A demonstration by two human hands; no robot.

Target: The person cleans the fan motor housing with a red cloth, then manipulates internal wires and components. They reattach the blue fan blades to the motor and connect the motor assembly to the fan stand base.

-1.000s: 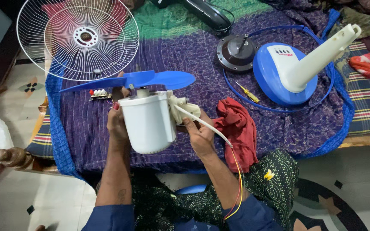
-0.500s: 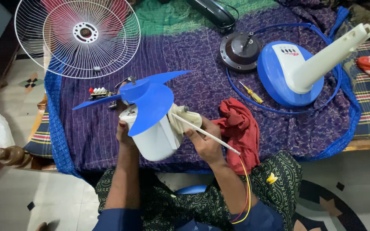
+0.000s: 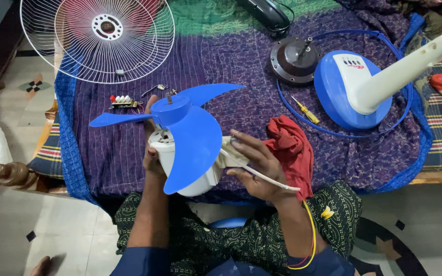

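- A person holds a white fan motor housing (image 3: 193, 176) with a blue three-blade propeller (image 3: 188, 130) mounted on top, just above the near edge of the bed (image 3: 241, 66).
- The left hand (image 3: 152, 148) wraps around the housing's far side, fingers curled against the white shell and partly hidden behind the blades.
- The right hand (image 3: 254, 171) sits at the housing's right side, fingers partly spread; thumb and fingers pinch a white cable (image 3: 262, 176) and a bundle of pale cloth where they leave the housing.
- The propeller tilts toward the camera, one broad blade hanging down over the housing's front, two others pointing left and up-right.
- Right of the housing lies a red rag (image 3: 292, 148) on the purple quilted bedcover.
- Beyond the housing rest a white wire fan guard (image 3: 98, 41), a small terminal block with screws (image 3: 124, 101), a yellow screwdriver (image 3: 305, 111), a dark round motor cover (image 3: 295, 60) and a blue-and-white fan base (image 3: 354, 92).
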